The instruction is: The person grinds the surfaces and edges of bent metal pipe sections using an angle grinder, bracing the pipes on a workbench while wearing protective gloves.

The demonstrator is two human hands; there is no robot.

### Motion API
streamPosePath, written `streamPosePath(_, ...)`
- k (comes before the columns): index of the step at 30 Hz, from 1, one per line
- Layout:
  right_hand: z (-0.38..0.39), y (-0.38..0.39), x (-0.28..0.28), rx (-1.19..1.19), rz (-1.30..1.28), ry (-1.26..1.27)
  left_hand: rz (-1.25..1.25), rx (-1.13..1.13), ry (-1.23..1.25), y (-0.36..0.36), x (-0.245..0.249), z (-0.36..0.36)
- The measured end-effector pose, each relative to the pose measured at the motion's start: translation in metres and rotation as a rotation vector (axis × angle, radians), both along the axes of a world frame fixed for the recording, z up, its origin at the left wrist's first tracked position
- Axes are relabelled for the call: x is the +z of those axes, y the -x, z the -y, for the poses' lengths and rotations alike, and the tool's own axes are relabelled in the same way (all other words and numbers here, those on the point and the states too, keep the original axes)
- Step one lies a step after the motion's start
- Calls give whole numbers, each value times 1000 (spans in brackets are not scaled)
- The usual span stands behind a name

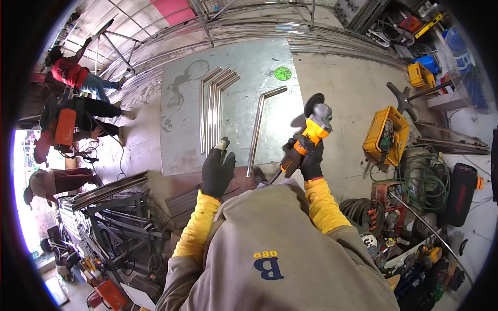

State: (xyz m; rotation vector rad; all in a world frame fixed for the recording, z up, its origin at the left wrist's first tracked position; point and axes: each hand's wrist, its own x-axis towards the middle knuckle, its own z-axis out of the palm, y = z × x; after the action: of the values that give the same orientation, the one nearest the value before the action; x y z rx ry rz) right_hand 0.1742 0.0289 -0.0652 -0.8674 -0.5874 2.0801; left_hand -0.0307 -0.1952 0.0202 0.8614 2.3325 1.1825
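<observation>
Grey sheet metal (181,129) bears a shiny bent steel tube (256,130), long axis near-to-far, between the black-gloved left hand (218,170) (nearer, grip apart) and right hand (312,159), clamped on a yellow-black angle grinder (315,128).

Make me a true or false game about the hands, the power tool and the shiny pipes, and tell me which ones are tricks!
1. The right hand holds a yellow and black grinder. True.
2. The left hand is gripping the grinder too. False: it is apart from the grinder, over by the lower ends of the grouped pipes.
3. One bent pipe lies apart from the group. True.
4. Every pipe is perfectly straight. False: they bend near their far ends.
5. The round mark on the metal sheet is red. False: it is green.
6. A yellow crate is to the right of the grinder. True.
</observation>
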Motion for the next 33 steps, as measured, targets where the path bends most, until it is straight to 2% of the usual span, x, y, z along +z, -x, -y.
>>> streamPosePath(2,-5,-1,-9,37,-9,27,-20,-14,18,3,8,-10)
streamPosePath(4,-4,-2,-2,42,-19,-38,294,26,179,8,9,-23)
streamPosePath(6,-2,2,2,18,50,-88,96,-43,-71,11,-30,-25)
streamPosePath(8,-6,0,-1,60,-26,-26,140,-57,57,13,-24,-34)
streamPosePath(11,-6,-1,-2,74,-37,-50,327,-2,67,20,-20,-39)
streamPosePath(15,-7,-3,0,63,-103,8,457,-23,16,31,-36,-33)
streamPosePath(19,-7,-3,2,58,-76,39,379,-29,12,25,-32,-36)
streamPosePath(21,-7,-4,1,64,-122,54,502,18,-12,21,-24,-37)
streamPosePath(25,-13,-3,-10,77,-96,27,510,18,-11,21,-21,-36)
streamPosePath(28,-15,-4,-16,85,-68,8,465,-11,106,21,-31,-37)
streamPosePath(30,-17,-4,-15,111,-202,124,86,-168,42,14,-33,-33)
streamPosePath(31,-16,-3,-13,110,-199,124,89,-168,42,11,-27,-31)
streamPosePath(33,-15,-2,-8,83,-110,111,-247,-383,199,2,-10,-26)
